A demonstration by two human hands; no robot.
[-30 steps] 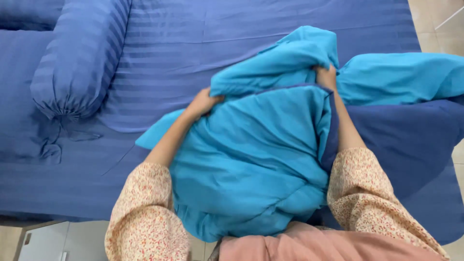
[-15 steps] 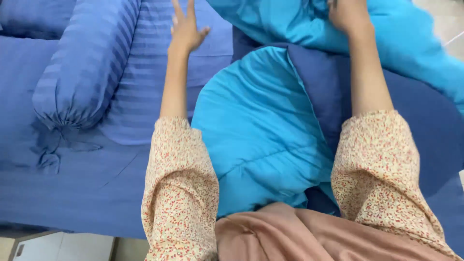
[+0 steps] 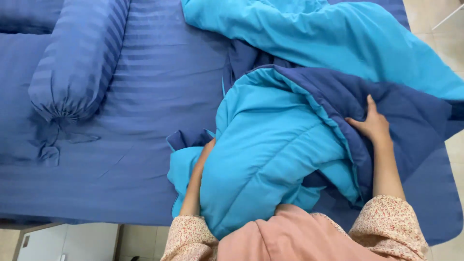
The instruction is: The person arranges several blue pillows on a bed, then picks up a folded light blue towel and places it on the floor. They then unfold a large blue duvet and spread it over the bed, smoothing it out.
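A thick quilt, turquoise (image 3: 270, 145) on one side and dark blue (image 3: 386, 111) on the other, lies bunched on the bed in front of me. My left hand (image 3: 209, 146) reaches under its turquoise fold, and the fingers are hidden by the fabric. My right hand (image 3: 372, 123) lies on the dark blue side with its fingers pressed into the cloth. Another turquoise stretch of the quilt (image 3: 328, 34) spreads across the far right of the bed.
The bed has a striped blue sheet (image 3: 159, 82). A blue bolster (image 3: 79, 58) tied at its end lies at the left, beside a pillow (image 3: 19, 96). Tiled floor (image 3: 435, 29) shows at the far right, and a white cabinet (image 3: 67, 241) at the lower left.
Both arms were stretched far over the bed, with the left hand open in the air. They have drawn back, and both hands are now on the bunched quilt near me.
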